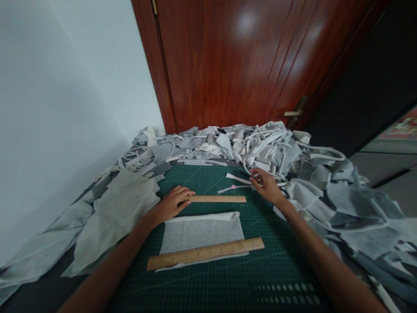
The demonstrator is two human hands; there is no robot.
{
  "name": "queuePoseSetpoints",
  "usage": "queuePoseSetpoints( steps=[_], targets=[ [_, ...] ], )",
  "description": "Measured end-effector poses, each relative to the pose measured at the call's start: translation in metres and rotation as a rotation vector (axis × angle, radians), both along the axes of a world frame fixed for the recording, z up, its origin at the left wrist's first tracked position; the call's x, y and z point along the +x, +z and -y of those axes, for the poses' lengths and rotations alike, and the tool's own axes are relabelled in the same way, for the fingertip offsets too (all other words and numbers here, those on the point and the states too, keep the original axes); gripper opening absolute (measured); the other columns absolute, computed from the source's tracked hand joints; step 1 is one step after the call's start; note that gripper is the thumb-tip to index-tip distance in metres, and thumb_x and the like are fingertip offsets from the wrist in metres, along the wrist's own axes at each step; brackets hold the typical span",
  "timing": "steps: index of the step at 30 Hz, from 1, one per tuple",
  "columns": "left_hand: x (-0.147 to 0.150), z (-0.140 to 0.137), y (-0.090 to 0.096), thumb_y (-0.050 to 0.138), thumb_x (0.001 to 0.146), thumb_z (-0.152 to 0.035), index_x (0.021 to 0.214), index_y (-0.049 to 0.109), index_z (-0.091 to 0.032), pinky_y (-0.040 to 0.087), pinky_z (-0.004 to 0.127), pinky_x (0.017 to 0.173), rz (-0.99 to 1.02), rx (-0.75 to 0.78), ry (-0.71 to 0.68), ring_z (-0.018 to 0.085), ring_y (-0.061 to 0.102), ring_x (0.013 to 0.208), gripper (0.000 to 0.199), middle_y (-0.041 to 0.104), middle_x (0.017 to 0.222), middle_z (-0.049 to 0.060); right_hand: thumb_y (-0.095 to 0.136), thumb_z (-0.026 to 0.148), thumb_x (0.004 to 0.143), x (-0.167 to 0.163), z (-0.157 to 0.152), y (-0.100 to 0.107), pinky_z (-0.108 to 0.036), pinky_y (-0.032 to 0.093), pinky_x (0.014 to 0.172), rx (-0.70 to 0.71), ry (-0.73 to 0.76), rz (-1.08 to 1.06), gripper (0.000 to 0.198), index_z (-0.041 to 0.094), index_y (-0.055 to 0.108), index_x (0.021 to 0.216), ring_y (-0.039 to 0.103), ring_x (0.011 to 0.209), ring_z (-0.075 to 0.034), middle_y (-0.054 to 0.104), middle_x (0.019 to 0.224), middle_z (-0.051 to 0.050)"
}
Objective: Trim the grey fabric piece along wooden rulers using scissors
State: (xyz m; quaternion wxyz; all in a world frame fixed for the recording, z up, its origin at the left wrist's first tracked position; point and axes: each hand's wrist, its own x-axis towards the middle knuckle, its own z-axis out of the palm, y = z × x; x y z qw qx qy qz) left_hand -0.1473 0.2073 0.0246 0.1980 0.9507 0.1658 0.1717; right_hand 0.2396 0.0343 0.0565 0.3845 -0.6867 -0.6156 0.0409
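My left hand (174, 203) grips the left end of a thin wooden ruler (218, 199), which lies on the green cutting mat (273, 269). Its fingers rest along the top edge, thumb below. My right hand (266, 186) is at the mat's far right edge by the scrap pile, fingers curled toward the thumb; what they hold, if anything, I cannot make out. Beside its fingertips lie a white fabric strip (237, 177) and a thin light strip with a pink spot (233, 187). Nearer me, a second, wider wooden ruler (208, 253) lies slightly tilted across a folded light-grey cloth (202, 232).
Heaped grey and white fabric scraps (224, 143) line the mat's back edge and continue down the right side (361, 213). On the left lies a large pale cloth (114, 217). Behind stand a white wall (81, 78) and a reddish-brown wooden door (228, 65) with a handle (293, 114).
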Motion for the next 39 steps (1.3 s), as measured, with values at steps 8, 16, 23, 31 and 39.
queuePoseSetpoints(
  steps=[8, 16, 23, 31, 39],
  targets=[
    [0.003, 0.003, 0.003, 0.045, 0.108, -0.032, 0.127, 0.065, -0.024, 0.045, 0.040, 0.108, -0.038, 0.113, -0.010, 0.022, 0.058, 0.116, 0.030, 0.068, 0.122, 0.006, 0.065, 0.032, 0.098, -0.052, 0.005, -0.039, -0.049, 0.049, 0.106, -0.082, 0.382, 0.241, 0.030, 0.020, 0.067, 0.125, 0.060, 0.123, -0.029, 0.065, 0.127, -0.015],
    [0.003, 0.005, 0.005, 0.043, 0.107, -0.028, 0.129, 0.066, -0.025, 0.045, 0.040, 0.106, -0.104, 0.169, -0.010, 0.023, 0.057, 0.115, 0.032, 0.067, 0.123, 0.006, 0.057, 0.025, 0.102, -0.069, 0.001, -0.031, -0.044, 0.051, 0.105, -0.174, 0.307, 0.523, 0.021, 0.018, 0.070, 0.117, 0.063, 0.122, -0.028, 0.069, 0.117, -0.015],
    [0.007, 0.009, 0.007, 0.040, 0.108, -0.025, 0.130, 0.065, -0.022, 0.049, 0.040, 0.105, -0.051, 0.158, -0.005, 0.023, 0.060, 0.114, 0.033, 0.068, 0.122, 0.008, 0.052, 0.017, 0.102, -0.075, -0.005, -0.032, -0.045, 0.052, 0.102, -0.163, 0.260, 0.551, 0.029, 0.017, 0.069, 0.126, 0.064, 0.115, -0.027, 0.068, 0.121, -0.015],
    [0.007, 0.077, 0.031, 0.040, 0.103, -0.010, 0.135, 0.062, -0.023, 0.048, 0.044, 0.110, 0.082, 0.323, -0.115, 0.024, 0.057, 0.125, 0.042, 0.067, 0.127, 0.009, 0.051, 0.014, 0.101, -0.050, 0.027, -0.022, -0.044, 0.054, 0.097, 0.028, 0.254, 0.433, 0.044, 0.027, 0.065, 0.140, 0.059, 0.107, -0.025, 0.065, 0.119, -0.011],
    [-0.006, 0.190, 0.006, 0.041, 0.092, 0.002, 0.146, 0.052, -0.017, 0.053, 0.036, 0.106, -0.084, 0.339, -0.138, 0.023, 0.058, 0.126, 0.058, 0.065, 0.138, 0.007, 0.053, 0.011, 0.100, -0.072, 0.098, -0.029, -0.035, 0.056, 0.095, -0.031, 0.403, 0.534, 0.056, 0.031, 0.051, 0.153, 0.060, 0.109, -0.021, 0.066, 0.116, -0.007]
  ],
)
